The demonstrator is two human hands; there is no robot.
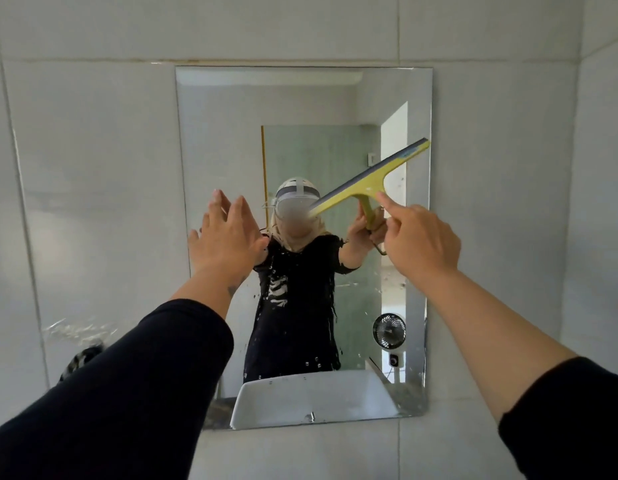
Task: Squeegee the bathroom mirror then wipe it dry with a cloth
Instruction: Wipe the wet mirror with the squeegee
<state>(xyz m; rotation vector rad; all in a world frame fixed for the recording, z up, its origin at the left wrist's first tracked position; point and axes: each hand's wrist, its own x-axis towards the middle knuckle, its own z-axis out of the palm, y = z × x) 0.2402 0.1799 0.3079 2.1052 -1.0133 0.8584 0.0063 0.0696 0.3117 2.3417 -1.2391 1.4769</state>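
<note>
A frameless rectangular mirror [231, 105] hangs on the pale tiled wall, with water drops and streaks over its lower half. My right hand [422, 242] grips the handle of a yellow squeegee [366, 183], index finger stretched along it. The blade is tilted, its high end at the mirror's right edge, and lies against the glass at mid height. My left hand [226, 237] is raised flat with fingers apart at the mirror's left edge, touching or nearly touching the glass. No cloth is visible.
The mirror reflects a person in black, a white basin [311, 396], a small fan [389, 330] and a doorway. A dark patterned object [80, 360] sits low on the left by the wall. Tiled wall surrounds the mirror on all sides.
</note>
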